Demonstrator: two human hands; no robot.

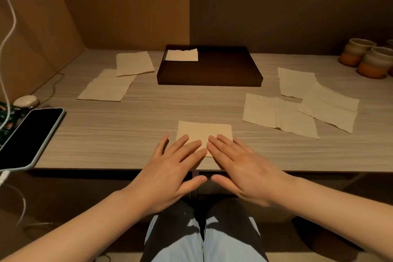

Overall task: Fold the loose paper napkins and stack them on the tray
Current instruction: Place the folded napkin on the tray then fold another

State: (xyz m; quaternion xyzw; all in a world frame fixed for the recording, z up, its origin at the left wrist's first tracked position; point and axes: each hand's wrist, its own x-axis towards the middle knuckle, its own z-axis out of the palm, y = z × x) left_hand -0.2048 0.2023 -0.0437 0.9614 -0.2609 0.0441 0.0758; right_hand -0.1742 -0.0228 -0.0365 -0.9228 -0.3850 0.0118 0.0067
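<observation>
Spanning a wood-panelled alcove, the pale striped table (127,134) carried a dark tray (212,74) at the back (one folded napkin (181,55) in its far-left corner). Loose napkins (278,115) flanked a bare middle strip. Near the front edge, the left hand (170,168) and right hand (240,168) pressed flat, fingers spread, on the folded sheet (204,132).

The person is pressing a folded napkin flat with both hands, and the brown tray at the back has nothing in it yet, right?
Not quite. Both hands, left hand and right hand, do press the folded napkin, but the tray is not empty: the head view shows one folded napkin in its back left corner.
</observation>
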